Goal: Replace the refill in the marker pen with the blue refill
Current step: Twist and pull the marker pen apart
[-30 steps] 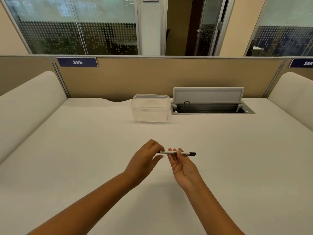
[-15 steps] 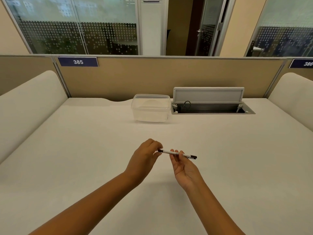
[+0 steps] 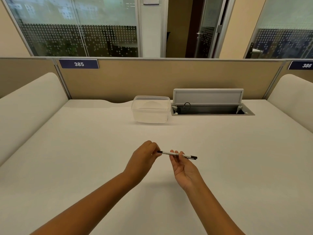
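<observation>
I have the marker pen (image 3: pixel 177 154) held level above the bench (image 3: pixel 84 150), roughly midway across it and well short of the far partition. My right hand (image 3: pixel 183 167) cradles the white barrel from below, palm up, fingertips curled round it near the middle. My left hand (image 3: pixel 144 156) pinches the black end on the left side between thumb and fingers. So both hands are closed on the pen, close together but not touching each other.

I judge that I am at the opening step: getting the left end cap or plug off so the old refill can come out. Whether that end has begun to loosen I cannot tell; the pen looks whole from here.

The next move calls for a firm hold on the barrel with the right hand while the left twists or pulls the end piece straight along the pen's axis, without bending the thin body.

I see no blue refill anywhere on the bench. A clear lidded plastic container (image 3: pixel 151 109) stands at the far side, just beside the open cable hatch (image 3: pixel 210 106); I cannot make out anything in it, so I cannot say the refill is there.
</observation>
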`<state>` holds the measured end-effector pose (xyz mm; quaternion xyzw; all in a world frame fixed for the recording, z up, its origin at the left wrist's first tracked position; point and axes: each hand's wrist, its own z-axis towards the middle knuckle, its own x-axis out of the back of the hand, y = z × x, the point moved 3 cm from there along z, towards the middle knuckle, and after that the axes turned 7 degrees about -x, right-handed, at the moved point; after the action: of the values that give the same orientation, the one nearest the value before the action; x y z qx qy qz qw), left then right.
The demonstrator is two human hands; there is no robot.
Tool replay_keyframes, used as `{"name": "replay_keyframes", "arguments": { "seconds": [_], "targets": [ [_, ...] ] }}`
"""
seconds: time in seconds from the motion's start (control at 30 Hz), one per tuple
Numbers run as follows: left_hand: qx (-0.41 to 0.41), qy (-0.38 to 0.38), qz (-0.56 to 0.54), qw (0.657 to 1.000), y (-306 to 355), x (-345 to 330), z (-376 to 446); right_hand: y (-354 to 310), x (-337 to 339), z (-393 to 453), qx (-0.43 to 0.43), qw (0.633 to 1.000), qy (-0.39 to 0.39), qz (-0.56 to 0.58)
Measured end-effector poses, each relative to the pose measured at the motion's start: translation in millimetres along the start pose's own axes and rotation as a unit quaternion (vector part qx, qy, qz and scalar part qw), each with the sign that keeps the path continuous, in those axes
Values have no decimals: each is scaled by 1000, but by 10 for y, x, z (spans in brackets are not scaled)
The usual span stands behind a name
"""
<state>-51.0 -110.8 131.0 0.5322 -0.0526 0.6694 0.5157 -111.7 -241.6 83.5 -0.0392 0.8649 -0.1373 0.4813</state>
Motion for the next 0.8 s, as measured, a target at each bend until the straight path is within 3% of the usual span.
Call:
{"name": "replay_keyframes", "arguments": {
  "seconds": [0.17,0.37,0.53,0.7,0.8],
  "targets": [
    [92,-4,-80,992,-55,30,47,24,-20,-5,-1,1000,-5,4],
    [16,-3,-71,997,-1,10,-14,41,-34,-3,-5,1000,1,-4],
    [147,25,-134,980,-86,55,12,88,-24,-2,-12,1000,0,-7],
    [14,-21,-131,991,-57,5,-33,67,-16,11,-12,1000,4,-5],
    [-4,22,-105,994,-69,17,-52,70,-22,9,-12,1000,4,-5]
  ]
}}
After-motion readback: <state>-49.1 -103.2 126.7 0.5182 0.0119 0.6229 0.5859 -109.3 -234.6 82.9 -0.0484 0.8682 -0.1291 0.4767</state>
